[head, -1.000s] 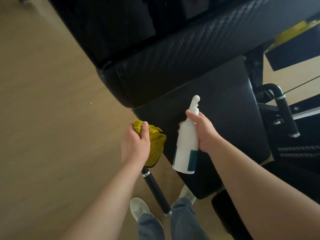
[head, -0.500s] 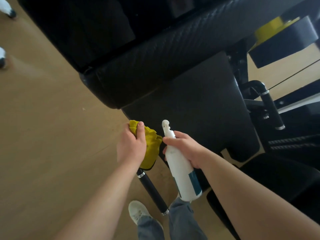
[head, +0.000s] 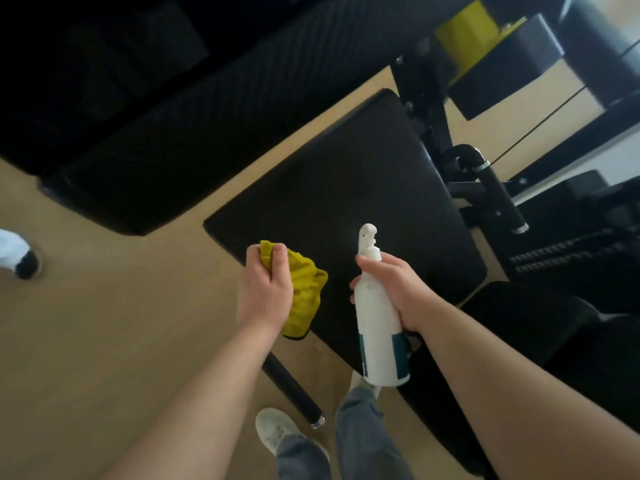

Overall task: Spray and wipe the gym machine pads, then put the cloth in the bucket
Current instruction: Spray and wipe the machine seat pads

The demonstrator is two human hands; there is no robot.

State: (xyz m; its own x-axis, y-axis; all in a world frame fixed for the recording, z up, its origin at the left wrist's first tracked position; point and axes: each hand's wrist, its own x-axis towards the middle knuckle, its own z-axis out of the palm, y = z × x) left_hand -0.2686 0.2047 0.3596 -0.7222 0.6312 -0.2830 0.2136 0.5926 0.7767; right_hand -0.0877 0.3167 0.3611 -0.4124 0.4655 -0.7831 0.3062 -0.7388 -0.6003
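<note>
My left hand (head: 265, 292) is closed around a bunched yellow cloth (head: 304, 292), held over the near left corner of the black seat pad (head: 346, 188). My right hand (head: 394, 289) grips a white spray bottle (head: 377, 323) with a teal label, upright, its nozzle pointing away over the seat pad. A longer black textured back pad (head: 207, 133) lies beyond the seat pad, with a strip of floor showing between them. No bucket is in view.
Wooden floor (head: 104, 323) spreads to the left. A black handle bar (head: 294, 393) sticks out below the cloth, near my shoes. Machine frame, a second handle (head: 498, 192) and a yellow part (head: 464, 22) stand at the right. A white object (head: 14, 254) lies at the left edge.
The view has shifted, so the seat pad now sits lower and apart from the back pad. The spray bottle swung from tilted to upright, and both hands stay closed on their objects.
</note>
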